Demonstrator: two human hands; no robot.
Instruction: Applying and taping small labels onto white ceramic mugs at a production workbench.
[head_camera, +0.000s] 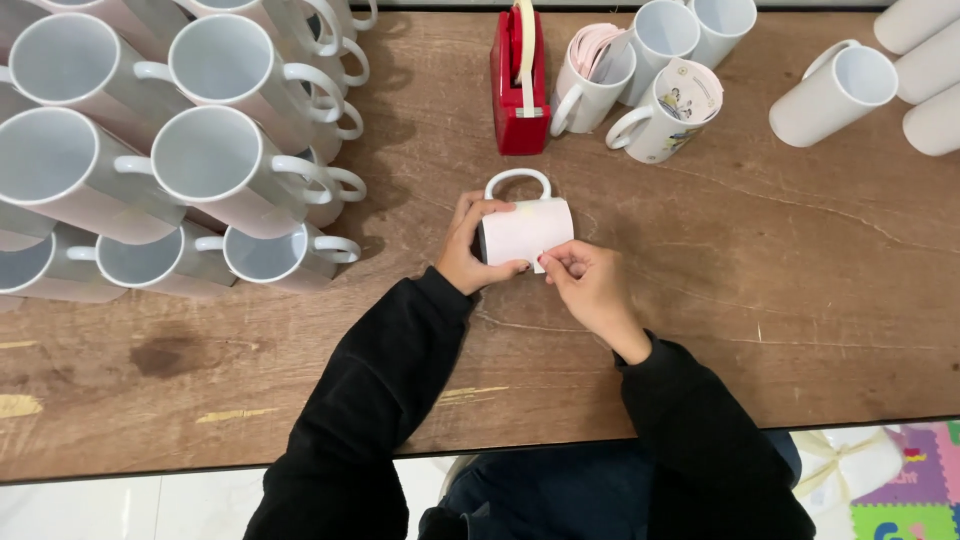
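I am looking down at my own two hands, both in black sleeves, working over a brown wooden counter (760, 300). My left hand (468, 252) is wrapped around the left end of a white mug (527, 226) lying on its side, thumb on the near side and fingers curled over the top, gripping it firmly. The mug sits directly between my hands, its handle pointing away from me, and a sheet of pale paper (520, 235) is wrapped around its body. My right hand (590, 285) is just right of and below the mug, thumb and forefinger pinched together on the paper's lower right edge, the other fingers loosely curled. Straight beyond my hands stands a red tape dispenser (519, 85). To the right of that, beyond my right hand, is a small cluster of upright white mugs (640, 80); one holds rolled paper and another holds a rolled sheet with a colourful print. Far off to the left of my left hand, a large pile of white mugs (180, 150) lies stacked on their sides, openings facing up toward me. Far right, more white mugs (880, 85) lie at the counter's corner.
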